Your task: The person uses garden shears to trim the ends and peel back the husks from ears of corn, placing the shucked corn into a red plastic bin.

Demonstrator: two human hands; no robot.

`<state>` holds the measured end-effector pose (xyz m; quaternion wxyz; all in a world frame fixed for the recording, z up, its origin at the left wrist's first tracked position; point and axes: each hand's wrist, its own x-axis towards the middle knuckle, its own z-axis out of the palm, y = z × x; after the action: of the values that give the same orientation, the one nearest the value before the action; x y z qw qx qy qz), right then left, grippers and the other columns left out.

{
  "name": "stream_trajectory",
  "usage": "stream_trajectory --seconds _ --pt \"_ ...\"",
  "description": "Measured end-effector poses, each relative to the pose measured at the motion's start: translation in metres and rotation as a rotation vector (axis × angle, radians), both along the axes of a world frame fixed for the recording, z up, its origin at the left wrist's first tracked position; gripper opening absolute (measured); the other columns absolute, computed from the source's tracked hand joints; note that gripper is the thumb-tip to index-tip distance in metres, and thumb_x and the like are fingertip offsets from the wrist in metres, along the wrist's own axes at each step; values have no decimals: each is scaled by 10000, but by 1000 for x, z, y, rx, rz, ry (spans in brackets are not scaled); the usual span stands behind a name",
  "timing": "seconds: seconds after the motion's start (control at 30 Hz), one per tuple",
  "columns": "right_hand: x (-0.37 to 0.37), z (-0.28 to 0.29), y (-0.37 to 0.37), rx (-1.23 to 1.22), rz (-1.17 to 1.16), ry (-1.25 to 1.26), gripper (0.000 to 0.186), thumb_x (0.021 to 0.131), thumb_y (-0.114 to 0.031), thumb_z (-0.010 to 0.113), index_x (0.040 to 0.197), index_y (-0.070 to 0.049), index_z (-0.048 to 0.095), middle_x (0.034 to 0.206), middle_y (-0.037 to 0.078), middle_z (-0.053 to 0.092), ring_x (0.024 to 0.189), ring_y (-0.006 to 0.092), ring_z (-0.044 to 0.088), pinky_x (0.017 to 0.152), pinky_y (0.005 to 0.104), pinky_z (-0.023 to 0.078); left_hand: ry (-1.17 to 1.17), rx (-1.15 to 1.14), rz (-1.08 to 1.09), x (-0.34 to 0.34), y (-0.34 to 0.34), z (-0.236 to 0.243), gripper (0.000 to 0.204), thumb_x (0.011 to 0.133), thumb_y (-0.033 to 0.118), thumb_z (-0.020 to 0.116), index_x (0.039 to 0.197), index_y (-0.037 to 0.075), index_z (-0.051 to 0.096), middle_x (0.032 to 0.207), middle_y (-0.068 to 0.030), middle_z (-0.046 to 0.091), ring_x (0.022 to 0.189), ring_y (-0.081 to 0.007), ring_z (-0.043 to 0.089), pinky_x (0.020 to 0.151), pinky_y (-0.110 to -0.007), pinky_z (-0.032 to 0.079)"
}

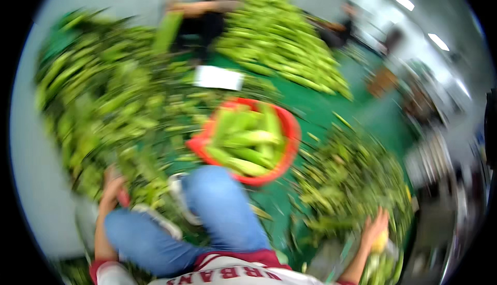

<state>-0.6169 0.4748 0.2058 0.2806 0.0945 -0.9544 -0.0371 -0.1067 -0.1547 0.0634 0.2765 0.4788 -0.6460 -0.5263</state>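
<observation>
My left hand (113,182) is low at the left, beside the big heap of green corn ears in husk (119,98). Its blurred fingers close around a small red object (123,198), perhaps a handle; its kind is unclear. On the right, my right hand (376,228) reaches over the edge of a pile of stripped green husks and leaves (352,176). A yellowish thing (380,242) lies against its palm, and motion smears the fingers. Between my hands, beyond my knees, a red basket (294,139) holds several pale green ears.
Another heap of trimmed corn ears (279,41) lies at the back on the green floor (316,111). A seated person (204,10) works behind the left heap, near a white sheet (218,77). More people and a brown box (382,82) are farther right.
</observation>
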Motion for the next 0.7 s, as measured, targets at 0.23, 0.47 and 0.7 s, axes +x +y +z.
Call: stream_trajectory --seconds 0.23,0.47,0.7 --pt "40 -86 -302 -142 1147 -513 436 748 23 557 1177 -46 519 1273 171 447 1228 331 380 983 409 356 79 591 490 41 -21 -80 606 691 154 588 1240 5 381 872 -159 566 804 -299 573 711 -380 473" --pt "160 -116 -492 81 1836 -653 295 712 -53 616 1007 -55 614 1089 139 578 1050 335 537 901 404 428 -201 371 418 76 21 -98 517 728 181 577 1170 -36 418 950 -206 582 845 -289 583 737 -358 450" --pt "225 -180 -572 106 2005 -863 242 733 -72 635 974 -52 616 993 112 604 968 305 570 854 384 452 -504 -155 1054 165 -97 -76 434 766 249 653 1064 26 430 893 -207 602 739 -373 597 660 -427 471"
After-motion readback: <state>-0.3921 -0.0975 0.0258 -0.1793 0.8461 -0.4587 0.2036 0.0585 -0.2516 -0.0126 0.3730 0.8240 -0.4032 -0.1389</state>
